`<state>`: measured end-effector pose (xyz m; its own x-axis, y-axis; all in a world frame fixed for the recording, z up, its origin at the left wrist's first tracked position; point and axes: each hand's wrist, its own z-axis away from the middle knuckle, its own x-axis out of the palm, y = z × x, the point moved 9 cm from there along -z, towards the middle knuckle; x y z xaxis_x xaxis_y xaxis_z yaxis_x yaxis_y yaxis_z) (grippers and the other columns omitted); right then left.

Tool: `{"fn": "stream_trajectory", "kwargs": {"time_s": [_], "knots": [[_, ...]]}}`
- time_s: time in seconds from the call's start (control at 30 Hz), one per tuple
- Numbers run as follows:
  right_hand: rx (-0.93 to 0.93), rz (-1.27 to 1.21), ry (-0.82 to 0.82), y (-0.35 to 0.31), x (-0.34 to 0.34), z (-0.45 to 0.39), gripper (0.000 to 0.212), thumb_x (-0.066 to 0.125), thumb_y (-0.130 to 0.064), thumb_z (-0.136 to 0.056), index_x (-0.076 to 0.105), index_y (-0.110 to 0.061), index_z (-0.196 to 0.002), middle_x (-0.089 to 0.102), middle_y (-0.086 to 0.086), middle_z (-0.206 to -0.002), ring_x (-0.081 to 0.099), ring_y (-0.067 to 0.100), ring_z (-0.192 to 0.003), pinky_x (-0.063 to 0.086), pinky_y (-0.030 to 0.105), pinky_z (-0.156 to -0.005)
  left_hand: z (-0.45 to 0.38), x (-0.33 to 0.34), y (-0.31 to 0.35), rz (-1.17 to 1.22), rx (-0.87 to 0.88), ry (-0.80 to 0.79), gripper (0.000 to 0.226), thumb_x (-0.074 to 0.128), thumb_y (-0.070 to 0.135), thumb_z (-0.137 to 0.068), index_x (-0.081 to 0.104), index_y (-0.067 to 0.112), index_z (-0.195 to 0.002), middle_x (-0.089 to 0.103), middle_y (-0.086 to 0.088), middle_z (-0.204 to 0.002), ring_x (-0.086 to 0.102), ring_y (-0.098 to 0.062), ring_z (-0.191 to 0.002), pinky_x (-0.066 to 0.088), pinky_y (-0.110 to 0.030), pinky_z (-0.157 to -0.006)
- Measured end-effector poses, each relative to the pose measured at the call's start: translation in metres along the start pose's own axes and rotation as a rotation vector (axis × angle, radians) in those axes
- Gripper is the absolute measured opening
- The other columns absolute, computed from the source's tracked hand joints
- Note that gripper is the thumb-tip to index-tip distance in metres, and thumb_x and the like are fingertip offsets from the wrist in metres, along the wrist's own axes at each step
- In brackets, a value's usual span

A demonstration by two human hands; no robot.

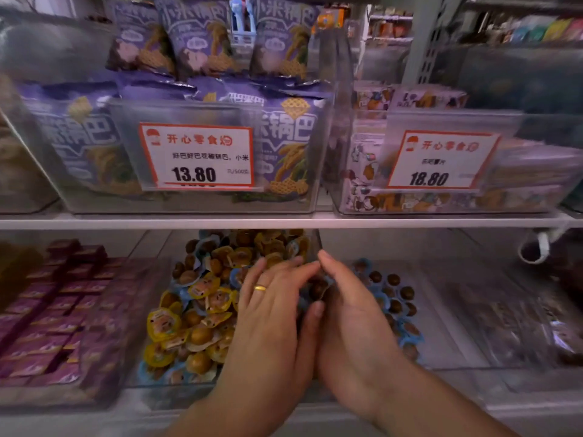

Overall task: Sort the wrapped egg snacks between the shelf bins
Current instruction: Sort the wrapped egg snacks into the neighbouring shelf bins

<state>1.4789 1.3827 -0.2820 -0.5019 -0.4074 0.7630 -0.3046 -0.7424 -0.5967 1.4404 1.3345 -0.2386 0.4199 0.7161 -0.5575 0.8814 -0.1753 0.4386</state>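
Left hand [268, 310] and right hand [350, 307] cupped together, fingers curled round blue-wrapped eggs [317, 288] over the divider [315, 244]; risk: eggs slip through the gap, fall back among yellow-wrapped eggs [202, 310]; right bin [441, 310] close; shelf edge [284, 220] overhead limits lift.

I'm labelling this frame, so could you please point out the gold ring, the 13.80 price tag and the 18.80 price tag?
gold ring [260, 288]: head view, the band's visible top on the left hand's finger.
13.80 price tag [196, 155]: head view, middle of the card.
18.80 price tag [441, 160]: head view, middle of the card.
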Motion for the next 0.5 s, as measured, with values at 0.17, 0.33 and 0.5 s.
{"fn": "stream_trajectory", "kwargs": {"time_s": [0.17,0.33,0.5], "knots": [[-0.197,0.212,0.1,-0.026,-0.022,0.004,0.02,0.063,-0.016,-0.094,0.072,-0.007,-0.109,0.075,0.01,-0.095,0.072,0.017,-0.08,0.057,0.029,-0.063,0.003,0.016,-0.003,0.018,0.022,-0.194,0.062,0.03,0.051,-0.102,0.041,0.009,-0.147,0.038,-0.001,-0.154,0.025,-0.018,-0.149,0.02,-0.042,-0.119],[-0.348,0.567,0.317,-0.094,-0.077,0.0,0.02,0.061,0.001,-0.091,0.072,-0.009,-0.104,0.067,0.01,-0.074,0.058,0.012,-0.05,0.04,0.022,-0.042,0.004,0.023,-0.03,0.167,-0.155,-0.285,0.06,0.026,0.066,-0.097,0.04,0.036,-0.147,0.034,0.027,-0.15,0.03,0.005,-0.14,0.031,-0.024,-0.113],[-0.265,0.584,0.593,-0.137,-0.171,-0.025,0.04,0.066,-0.023,-0.094,0.058,-0.007,-0.13,0.063,0.019,-0.117,0.064,0.031,-0.104,0.055,0.049,-0.091,-0.003,0.024,-0.061,-0.044,-0.146,-0.29,0.043,0.037,0.05,-0.097,0.065,0.03,-0.123,0.057,0.015,-0.13,0.052,-0.007,-0.124,0.046,-0.04,-0.102]]}}
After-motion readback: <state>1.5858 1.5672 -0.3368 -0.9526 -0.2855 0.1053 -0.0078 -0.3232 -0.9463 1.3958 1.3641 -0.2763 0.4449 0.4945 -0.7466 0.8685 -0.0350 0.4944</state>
